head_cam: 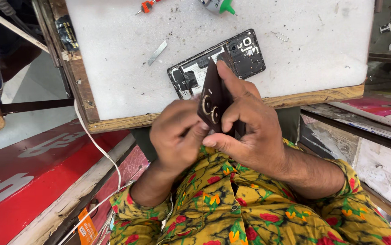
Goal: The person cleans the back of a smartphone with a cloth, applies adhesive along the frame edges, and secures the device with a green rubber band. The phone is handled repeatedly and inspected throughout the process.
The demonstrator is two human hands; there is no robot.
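Note:
My right hand (250, 127) grips a dark phone back cover (212, 102) with two round camera rings, held upright in front of my chest. My left hand (175, 136) presses its fingers against the cover's lower left edge. Just beyond both hands, an opened phone (245, 52) lies on the white work board (295, 41) with its circuit board and inner parts exposed. My sleeves are yellow with a red flower print.
A thin metal blade (158, 52) lies on the board left of the phone. An orange-handled screwdriver (147, 6) and a green-tipped bottle (219, 6) sit at the far edge. A white cable (96, 145) hangs off the board's left side over red signboards (27, 181).

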